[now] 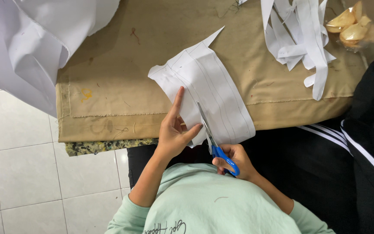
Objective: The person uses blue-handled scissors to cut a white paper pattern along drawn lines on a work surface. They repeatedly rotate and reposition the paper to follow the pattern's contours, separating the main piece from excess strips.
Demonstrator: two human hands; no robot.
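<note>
Fabric, a white curved piece marked with thin pencil lines, lies across the near edge of a tan cloth-covered table, its lower end hanging just past that edge toward the person. Blue-handled scissors with grey blades cut into this lower end, the blades pointing up and away from the person along one of the drawn lines. The right hand sits below the table edge with its fingers curled through the blue loops, clamped on the handles; the wrist bends inward and the forearm runs down to the right into a pale green sleeve. The left hand rests on the white piece just left of the blades, its index finger stretched straight up along the fabric's edge, the thumb spread out toward the scissors and touching the cloth, the other fingers folded loosely beneath; it pins the cloth rather than gripping it. The left forearm comes up bare from the pale green sweatshirt. Farther off, a heap of white fabric strips lies at the table's far right, beside a clear bag of pale yellow snacks. A large white sheet of cloth drapes over the table's left corner, above a white tiled floor. A person in black clothing with white stripes sits at the right.
</note>
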